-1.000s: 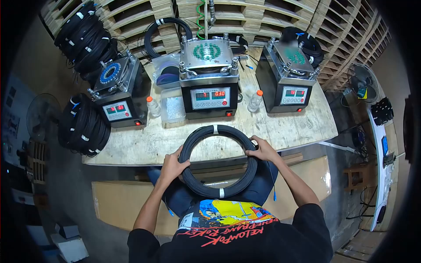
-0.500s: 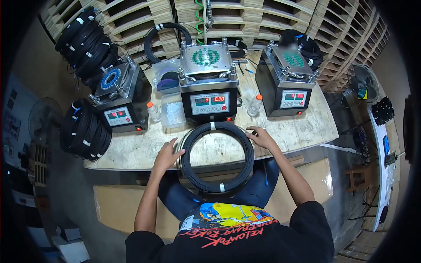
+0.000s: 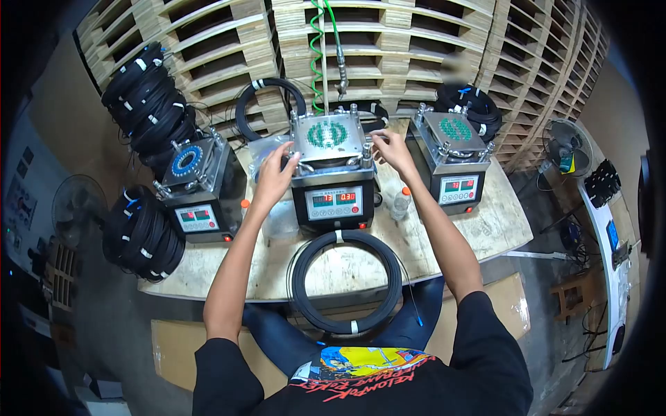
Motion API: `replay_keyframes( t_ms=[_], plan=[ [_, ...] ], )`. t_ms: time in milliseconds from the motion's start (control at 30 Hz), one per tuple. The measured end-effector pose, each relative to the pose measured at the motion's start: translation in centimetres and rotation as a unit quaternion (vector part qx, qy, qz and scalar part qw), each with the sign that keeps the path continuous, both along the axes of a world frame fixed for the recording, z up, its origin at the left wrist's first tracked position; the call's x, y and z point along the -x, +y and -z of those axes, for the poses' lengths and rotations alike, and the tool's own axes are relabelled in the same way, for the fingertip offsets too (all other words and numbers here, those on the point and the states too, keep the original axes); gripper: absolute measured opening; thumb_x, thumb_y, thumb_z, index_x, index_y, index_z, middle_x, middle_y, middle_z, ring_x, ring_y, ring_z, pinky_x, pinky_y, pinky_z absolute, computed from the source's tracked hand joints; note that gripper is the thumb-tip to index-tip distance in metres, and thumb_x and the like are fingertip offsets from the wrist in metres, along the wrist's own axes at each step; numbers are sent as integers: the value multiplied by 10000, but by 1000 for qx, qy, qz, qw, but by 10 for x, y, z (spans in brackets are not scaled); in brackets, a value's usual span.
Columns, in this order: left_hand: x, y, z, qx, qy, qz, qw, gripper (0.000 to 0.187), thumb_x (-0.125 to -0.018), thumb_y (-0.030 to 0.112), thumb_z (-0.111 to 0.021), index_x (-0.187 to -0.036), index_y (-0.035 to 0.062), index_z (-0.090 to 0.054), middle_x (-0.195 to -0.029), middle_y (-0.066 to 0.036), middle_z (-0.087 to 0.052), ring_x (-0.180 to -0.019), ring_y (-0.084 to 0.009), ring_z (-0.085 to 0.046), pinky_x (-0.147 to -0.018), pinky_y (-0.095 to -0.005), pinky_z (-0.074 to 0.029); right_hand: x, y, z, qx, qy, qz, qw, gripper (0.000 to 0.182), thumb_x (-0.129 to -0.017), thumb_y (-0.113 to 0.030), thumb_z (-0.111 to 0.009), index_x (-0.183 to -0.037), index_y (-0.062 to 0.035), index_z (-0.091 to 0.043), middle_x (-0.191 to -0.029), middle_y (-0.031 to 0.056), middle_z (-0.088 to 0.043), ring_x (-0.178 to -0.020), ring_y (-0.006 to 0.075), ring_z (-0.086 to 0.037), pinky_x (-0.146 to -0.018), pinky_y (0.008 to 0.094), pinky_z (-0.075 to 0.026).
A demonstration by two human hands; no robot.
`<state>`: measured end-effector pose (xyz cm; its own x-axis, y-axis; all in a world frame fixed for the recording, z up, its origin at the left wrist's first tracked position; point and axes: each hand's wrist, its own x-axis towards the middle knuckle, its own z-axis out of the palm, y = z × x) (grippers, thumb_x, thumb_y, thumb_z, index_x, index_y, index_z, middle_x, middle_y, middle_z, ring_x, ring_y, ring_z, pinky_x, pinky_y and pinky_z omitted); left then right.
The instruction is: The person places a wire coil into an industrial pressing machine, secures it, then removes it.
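A box-shaped machine with a lit red display (image 3: 334, 202) stands in the middle of the bench. On top it carries a metal plate with green connectors (image 3: 326, 134) set in a ring pattern. My left hand (image 3: 275, 175) is at the plate's left side, thumb and fingers apart, near a corner clamp. My right hand (image 3: 393, 151) reaches to the plate's right edge, fingers spread by the corner post; whether they touch it I cannot make out. A coil of black cable (image 3: 300, 283) with white ties lies below, over the bench's front edge and my lap.
Similar machines stand at left (image 3: 198, 216) and right (image 3: 459, 186). Stacked black cable coils (image 3: 149, 104) rise at far left. An orange-capped bottle (image 3: 401, 204) stands right of the middle machine. A green air hose (image 3: 333, 28) hangs before wooden pallets (image 3: 402, 52).
Both hands have left the cable coil and moved up to the sides of the middle machine's plate. The coil stays at the bench edge. The head view has tilted upward.
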<state>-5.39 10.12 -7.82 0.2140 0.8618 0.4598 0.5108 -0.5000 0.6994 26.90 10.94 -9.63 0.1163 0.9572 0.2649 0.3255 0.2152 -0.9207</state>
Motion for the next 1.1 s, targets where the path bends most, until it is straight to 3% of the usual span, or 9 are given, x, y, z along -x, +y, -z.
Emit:
replay_keyframes(
  t_ms=[100, 233, 367, 467, 600, 667, 900, 1033, 1100],
  plan=[
    [-18, 5, -22, 76, 47, 30, 996, 539, -924, 413, -644, -1297, 29, -585, -1187, -276, -651, -1125, -395, -629, -972, -426, -465, 9, 36, -6, 84, -19, -22, 996, 400, -899, -293, -666, -1187, -15, -652, -917, 122, -703, -656, 155, -654, -472, 300, -507],
    [-27, 16, -26, 103, 78, 17, 991, 584, -859, 430, -725, -1273, 36, -607, -1146, -289, -657, -1114, -368, -640, -958, -424, -484, 19, 47, -16, 88, -14, -55, 995, 606, -759, -183, -832, -1274, -10, -565, -1071, 136, -680, -925, 193, -643, -836, 315, -509],
    [-24, 26, -28, 5, 58, 10, 998, 585, -804, 396, -785, -1248, 49, -627, -1057, -278, -679, -1042, -347, -668, -891, -421, -508, 26, 43, -33, 66, 192, -126, 971, 506, -801, -83, -769, -1260, -44, -561, -933, 62, -658, -724, 103, -581, -599, 252, -458],
    [-20, 29, -48, 3, 75, 23, 997, 509, -804, 301, -798, -1225, 64, -637, -693, -87, -618, -588, -158, -561, -581, -312, -467, 38, 44, -57, 49, 267, -81, 959, 435, -801, -36, -689, -1218, -46, -566, -688, -24, -528, -502, 62, -401, -455, 235, -305],
    [-15, 38, -43, -56, 100, 4, 993, 293, -833, 145, -717, -1096, 17, -696, -694, -194, -646, -609, -300, -640, -609, -384, -495, 66, 52, -79, 13, 235, -43, 971, 371, -800, -51, -678, -1159, -45, -586, -692, -6, -548, -494, 79, -438, -468, 254, -333],
    [-10, 55, -25, -300, 153, -25, 941, 237, -832, 65, -657, -1054, 4, -709, -769, -248, -665, -709, -396, -667, -670, -458, -509, 86, 54, -86, -41, 191, -18, 981, 350, -803, -75, -680, -1141, -42, -595, -667, -34, -533, -534, 59, -443, -489, 238, -342],
    [-7, 71, -37, -47, 126, -57, 989, 182, -823, 24, -624, -970, -44, -708, -857, -310, -644, -837, -464, -651, -750, -529, -501, 128, 74, -98, -84, 169, -86, 978, 402, -902, -73, -619, -1281, -23, -494, -765, 37, -623, -647, 75, -556, -570, 226, -423],
    [3, 104, 5, -76, 84, -113, 987, 253, -802, 121, -730, -725, -91, -616, -743, -312, -607, -745, -476, -627, -669, -511, -478, 119, 62, -107, -98, 167, -161, 968, 429, -932, -59, -562, -1352, -60, -477, -848, 78, -682, -673, 92, -592, -592, 235, -463],
    [4, 106, 11, -66, 55, -136, 987, 364, -790, 183, -771, -661, -79, -554, -694, -292, -594, -694, -458, -621, -638, -493, -469, 103, 75, -85, -140, 50, -93, 984, 411, -908, -50, -560, -1317, -49, -514, -824, 63, -683, -676, 91, -598, -604, 240, -472]
  ],
)
